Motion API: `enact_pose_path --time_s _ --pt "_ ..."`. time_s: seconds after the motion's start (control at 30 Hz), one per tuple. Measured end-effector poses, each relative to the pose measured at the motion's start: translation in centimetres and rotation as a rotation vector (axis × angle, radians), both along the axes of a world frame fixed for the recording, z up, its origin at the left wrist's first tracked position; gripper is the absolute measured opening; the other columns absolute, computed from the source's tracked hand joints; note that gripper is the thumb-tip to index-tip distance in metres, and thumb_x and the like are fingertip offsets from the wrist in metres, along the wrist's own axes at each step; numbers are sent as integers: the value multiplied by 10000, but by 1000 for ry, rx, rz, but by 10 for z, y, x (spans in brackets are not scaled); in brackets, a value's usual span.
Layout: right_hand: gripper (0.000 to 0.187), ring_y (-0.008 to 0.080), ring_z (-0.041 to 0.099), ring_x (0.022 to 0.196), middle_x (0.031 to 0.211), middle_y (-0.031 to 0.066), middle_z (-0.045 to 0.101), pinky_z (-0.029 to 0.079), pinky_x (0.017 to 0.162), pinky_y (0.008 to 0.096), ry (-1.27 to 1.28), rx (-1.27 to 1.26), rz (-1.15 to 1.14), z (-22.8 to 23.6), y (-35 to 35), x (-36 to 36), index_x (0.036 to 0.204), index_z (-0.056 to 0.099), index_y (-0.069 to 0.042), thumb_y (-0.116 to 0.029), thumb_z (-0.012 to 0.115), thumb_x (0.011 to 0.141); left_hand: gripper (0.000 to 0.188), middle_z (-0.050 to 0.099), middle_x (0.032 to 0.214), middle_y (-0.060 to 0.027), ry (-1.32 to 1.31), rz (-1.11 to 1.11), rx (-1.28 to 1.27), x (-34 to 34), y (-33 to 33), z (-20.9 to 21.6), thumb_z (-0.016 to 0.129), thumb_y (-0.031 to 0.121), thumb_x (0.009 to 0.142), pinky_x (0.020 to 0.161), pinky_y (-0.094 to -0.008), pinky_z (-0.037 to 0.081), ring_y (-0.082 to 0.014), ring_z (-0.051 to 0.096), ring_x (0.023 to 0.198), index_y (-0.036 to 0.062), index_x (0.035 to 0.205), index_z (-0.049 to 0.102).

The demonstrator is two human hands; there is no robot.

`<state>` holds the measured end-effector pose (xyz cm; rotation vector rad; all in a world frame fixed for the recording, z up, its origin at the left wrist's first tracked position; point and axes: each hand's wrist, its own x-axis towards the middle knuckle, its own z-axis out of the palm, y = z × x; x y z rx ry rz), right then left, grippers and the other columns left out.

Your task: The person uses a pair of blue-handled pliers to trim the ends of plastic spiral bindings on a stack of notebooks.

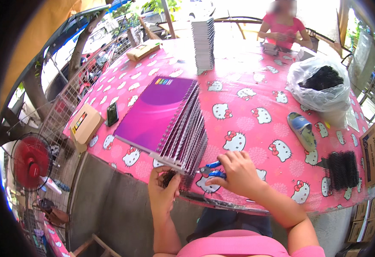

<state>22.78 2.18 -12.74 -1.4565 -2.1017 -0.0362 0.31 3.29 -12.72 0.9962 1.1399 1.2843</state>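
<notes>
Pliers, metal, blue-handled, are gripped in right hand, dark wiry coil in left hand, beside stacked purple-covered spiral notebooks; coil-end work seems underway, steady alignment needed.

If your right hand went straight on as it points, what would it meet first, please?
With its blue pliers leading, the right hand would likely meet the notebook stack first; depth is unclear.

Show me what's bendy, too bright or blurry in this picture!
In the head view, the near edge of the table looks curved, probably partly from the fisheye lens; in the head view, glare washes out its far end; also in the head view, the co-worker's head is blurred, while the purple notebook looks fairly clear.
</notes>
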Motion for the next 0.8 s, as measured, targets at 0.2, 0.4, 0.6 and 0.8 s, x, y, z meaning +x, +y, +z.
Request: enact_pose_path --time_s 0.2,0.4,0.6,0.8 --pt "694 293 549 929 934 121 561 404 837 436 -45 28 3 -2 1 -3 1024 564 -7 -625 658 723 202 617 773 -104 -689 -86 -139 -22 6 -20 579 98 908 347 -207 404 -149 575 514 40 1096 536" --pt "721 306 551 981 1019 144 580 377 895 474 -37 -9 21 1 3 -10 1060 560 5 -633 654 739 144 614 839 -71 -773 216 -339 -12 7 -12 582 132 931 358 -180 392 -114 523 527 56 1053 572" --pt "703 302 551 985 1035 157 581 382 902 472 -35 19 -2 1 5 -8 1062 559 20 -590 694 740 276 632 881 -30 -412 -18 -30 -4 -7 -20 717 10 825 378 -154 282 -40 481 539 76 1042 559" --pt "586 282 608 836 869 129 620 467 777 415 -52 -4 8 4 7 -15 893 609 5 -541 737 722 326 635 867 -24 261 78 326 17 -9 -13 798 13 750 559 -191 429 -52 543 654 50 995 585"
